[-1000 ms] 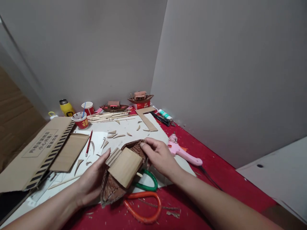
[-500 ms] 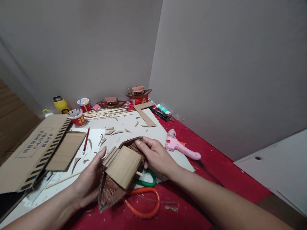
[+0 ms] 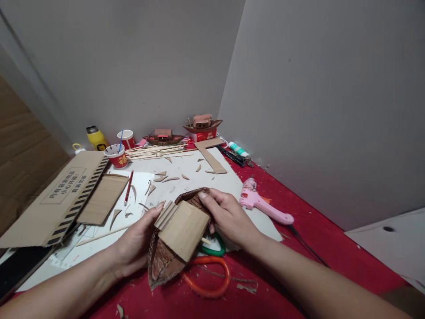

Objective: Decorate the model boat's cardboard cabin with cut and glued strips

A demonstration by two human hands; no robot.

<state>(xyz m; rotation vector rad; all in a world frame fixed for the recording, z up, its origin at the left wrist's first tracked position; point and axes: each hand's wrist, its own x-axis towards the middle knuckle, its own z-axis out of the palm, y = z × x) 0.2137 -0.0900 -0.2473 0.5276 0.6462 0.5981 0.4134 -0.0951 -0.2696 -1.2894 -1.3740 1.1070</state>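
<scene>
Right hand pinches the far rim of the cardboard boat, thumb on top; left hand is half-curled, holding its side. Boat's over the bench, by an orange loop handle. Further out, the carton reads 小心开箱! and a red paper cup has a gold 福.

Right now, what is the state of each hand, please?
Left hand: holding the cardboard model boat from its side.
Right hand: closed, pinching that boat's far end.

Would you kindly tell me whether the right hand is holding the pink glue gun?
No, the right hand grips the far end of the model boat, while the pink glue gun lies apart on the table.
</scene>
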